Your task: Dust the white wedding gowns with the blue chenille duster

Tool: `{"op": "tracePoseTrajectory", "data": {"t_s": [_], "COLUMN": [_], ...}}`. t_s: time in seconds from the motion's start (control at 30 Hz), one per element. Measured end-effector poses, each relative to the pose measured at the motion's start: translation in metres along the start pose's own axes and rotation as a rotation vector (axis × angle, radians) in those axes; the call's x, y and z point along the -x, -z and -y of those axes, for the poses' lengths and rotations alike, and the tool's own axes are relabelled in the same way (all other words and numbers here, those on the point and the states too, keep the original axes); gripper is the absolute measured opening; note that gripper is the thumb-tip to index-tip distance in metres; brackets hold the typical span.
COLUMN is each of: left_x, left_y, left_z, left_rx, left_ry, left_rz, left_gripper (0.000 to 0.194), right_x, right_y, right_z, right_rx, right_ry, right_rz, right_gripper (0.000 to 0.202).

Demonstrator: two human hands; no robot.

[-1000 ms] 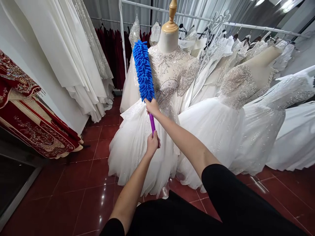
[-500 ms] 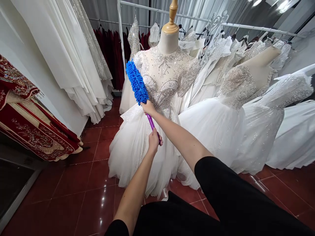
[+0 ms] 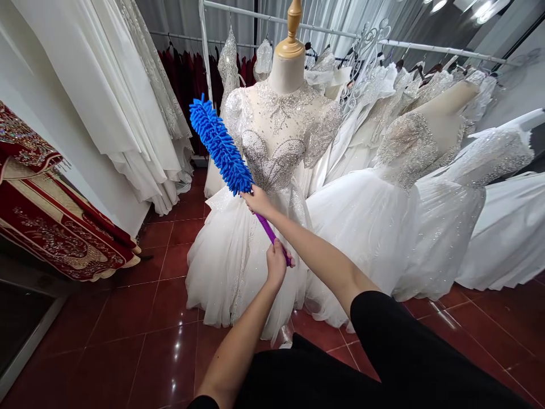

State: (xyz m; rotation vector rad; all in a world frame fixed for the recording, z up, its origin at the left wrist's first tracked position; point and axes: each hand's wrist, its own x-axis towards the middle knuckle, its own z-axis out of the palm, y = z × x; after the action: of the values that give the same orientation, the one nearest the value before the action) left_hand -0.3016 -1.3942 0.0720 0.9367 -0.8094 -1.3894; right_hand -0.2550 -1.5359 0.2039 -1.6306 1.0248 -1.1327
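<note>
Both my hands grip one duster [image 3: 221, 149], which has a fluffy blue head and a purple handle. My right hand [image 3: 258, 201] is closed around the handle just below the blue head. Lower down, my left hand [image 3: 277, 262] wraps the handle's end. The duster tilts up to the left, in front of the left sleeve side of a white beaded wedding dress [image 3: 272, 162]. That dress is on a mannequin [image 3: 286, 74] with a wooden neck cap. Whether the duster's fibres touch the dress, I cannot tell.
More white gowns [image 3: 366, 210] stand close on the right, with several hanging from a white rack [image 3: 323, 27] behind. Long white dresses [image 3: 106, 113] hang at the left, near a red embroidered garment [image 3: 63, 210]. Red tiles [image 3: 145, 318] cover the floor.
The duster's head has swung left and tilted further over, away from the bodice. Its handle end and my left hand have shifted right and down. My grip is unchanged.
</note>
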Motion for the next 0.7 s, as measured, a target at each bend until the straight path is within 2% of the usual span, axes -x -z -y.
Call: {"op": "tracePoseTrajectory", "data": {"t_s": [0.07, 0.13, 0.3, 0.4, 0.53, 0.7], "left_x": [-0.003, -0.008, -0.025, -0.029, -0.027, -0.026], "left_y": [-0.015, -0.034, -0.095, -0.133, -0.166, -0.182], "left_z": [0.002, 0.006, 0.017, 0.022, 0.026, 0.032], "left_rx": [0.054, 0.059, 0.112, 0.209, 0.265, 0.292], "left_ry": [-0.051, -0.059, 0.086, 0.152, 0.203, 0.201], "left_rz": [0.047, 0.123, 0.379, 0.455, 0.452, 0.447], "left_gripper": [0.055, 0.059, 0.067, 0.065, 0.053, 0.03], "right_x": [0.006, 0.009, 0.012, 0.013, 0.016, 0.016], "right_y": [0.018, 0.045, 0.128, 0.164, 0.183, 0.193], "right_z": [0.007, 0.009, 0.01, 0.01, -0.002, -0.041], "right_rx": [0.035, 0.054, 0.003, 0.023, 0.211, 0.398], "right_ry": [0.035, 0.033, -0.04, -0.086, -0.144, -0.125], "right_rz": [0.016, 0.015, -0.073, -0.084, 0.076, 0.269], "right_gripper": [0.016, 0.015, 0.021, 0.023, 0.023, 0.018]}}
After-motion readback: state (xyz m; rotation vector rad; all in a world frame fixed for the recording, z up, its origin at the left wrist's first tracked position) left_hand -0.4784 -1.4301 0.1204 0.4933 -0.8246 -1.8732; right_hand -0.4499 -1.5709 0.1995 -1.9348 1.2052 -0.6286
